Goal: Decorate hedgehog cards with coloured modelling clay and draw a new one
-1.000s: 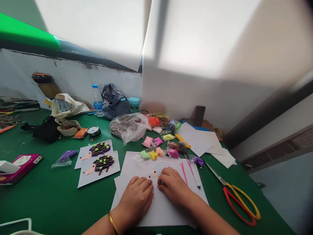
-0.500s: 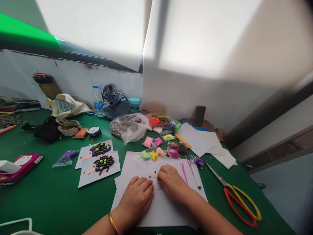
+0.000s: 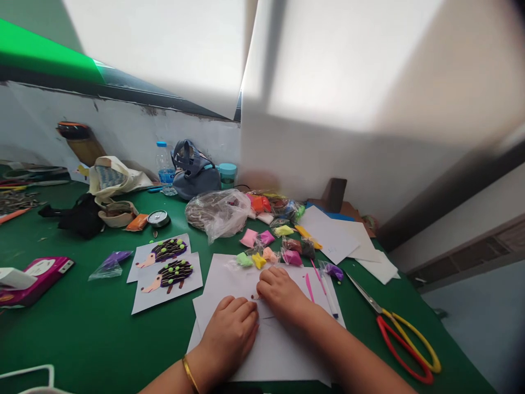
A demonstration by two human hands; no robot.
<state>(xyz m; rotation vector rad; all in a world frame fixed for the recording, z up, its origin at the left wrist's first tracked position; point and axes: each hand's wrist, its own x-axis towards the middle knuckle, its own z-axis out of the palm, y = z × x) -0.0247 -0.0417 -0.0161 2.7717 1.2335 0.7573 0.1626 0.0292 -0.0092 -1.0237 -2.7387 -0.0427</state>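
Observation:
A sheet of white paper lies before me on top of other sheets. On it is a small hedgehog picture; only its dark nose and part of the face show beside my fingers. My right hand covers the rest, fingers bent down and pressed together; whatever is under the fingertips is hidden. My left hand, with a gold bangle at the wrist, rests on the paper just below left, its fingers curled and closed, their tips out of sight. Pink clay strips and a pen lie right of my right hand.
Small bags of coloured clay line the paper's far edge. Large scissors lie at the right. Two finished hedgehog cards are at the left. A plastic bag, a water bottle and loose paper sheets sit farther back.
My right hand has shifted a little left and away from me, now covering the hedgehog's blue-marked body. My left hand stays in place.

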